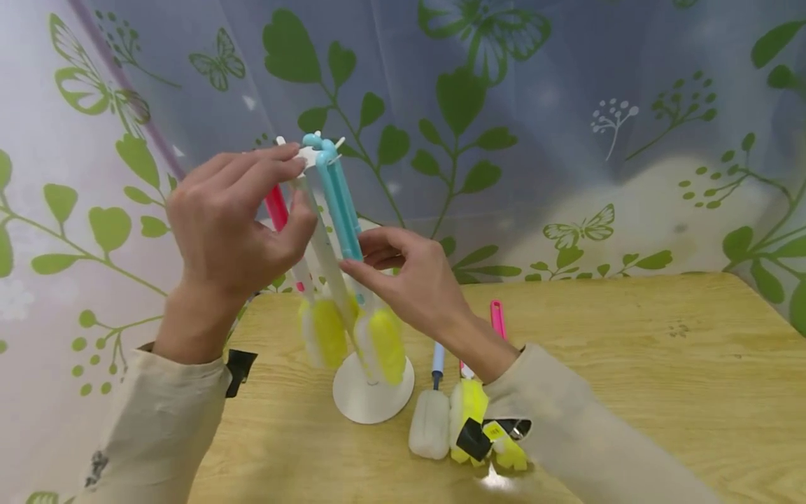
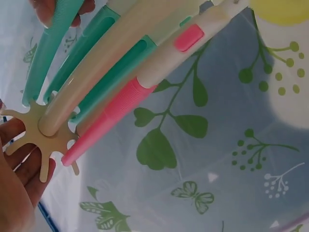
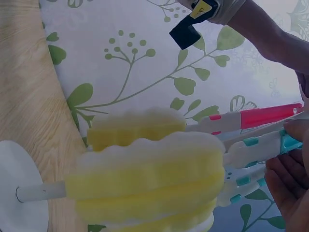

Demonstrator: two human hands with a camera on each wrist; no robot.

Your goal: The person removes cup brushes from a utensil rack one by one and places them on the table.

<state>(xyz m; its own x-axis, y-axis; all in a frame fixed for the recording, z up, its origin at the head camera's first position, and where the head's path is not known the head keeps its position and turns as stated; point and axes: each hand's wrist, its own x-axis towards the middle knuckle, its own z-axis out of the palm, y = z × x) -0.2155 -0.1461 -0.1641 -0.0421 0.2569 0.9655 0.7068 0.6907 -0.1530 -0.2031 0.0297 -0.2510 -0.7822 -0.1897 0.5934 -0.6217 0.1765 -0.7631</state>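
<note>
A white stand point(image 1: 349, 399) with a round base and a hooked, star-shaped top rises from the table, tilted in the head view. My left hand point(image 1: 229, 210) holds it by the top, fingers at the prongs point(image 2: 34, 128). From the hooks hang several sponge brushes, one with a pink handle point(image 2: 116, 108) and others with teal handles. My right hand point(image 1: 418, 283) pinches the near teal-handled brush point(image 1: 340, 203) low on its handle. The yellow and white sponge heads point(image 3: 149, 174) hang beside the pole, above the base.
On the wooden table point(image 1: 630, 392), right of the base, lie a blue-handled brush with a white sponge head point(image 1: 430, 427) and a pink-handled brush with a yellow one point(image 1: 466, 402). A leaf-patterned curtain point(image 1: 554, 168) hangs behind the table.
</note>
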